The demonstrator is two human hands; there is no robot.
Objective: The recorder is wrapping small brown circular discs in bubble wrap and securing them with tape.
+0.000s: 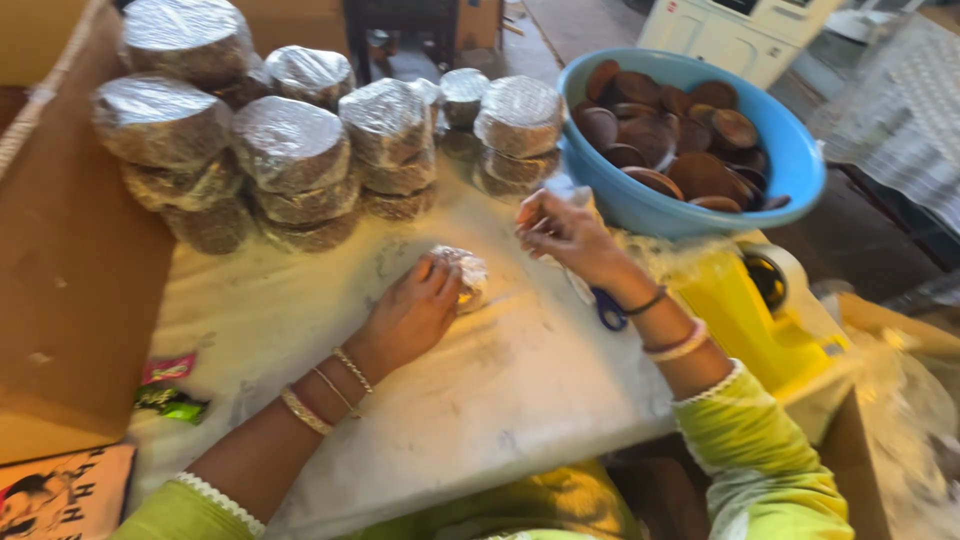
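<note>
Left hand [415,312] clamped on foil-wrapped disc [462,275] on the white table [500,400]; right hand [565,232] just right of it, fingers loosely curled, apparently empty.

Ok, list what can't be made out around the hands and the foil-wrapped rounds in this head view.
- Foil-wrapped round: mostly covered by the left hand; its contents are hidden.
- Right hand: motion blur; whether the fingers pinch film cannot be told.
- Blue-handled tool: hidden behind the right wrist; kind unclear.
- Foil stacks: wrapped, contents unseen.
- Blue basin: lower brown discs are buried.
</note>
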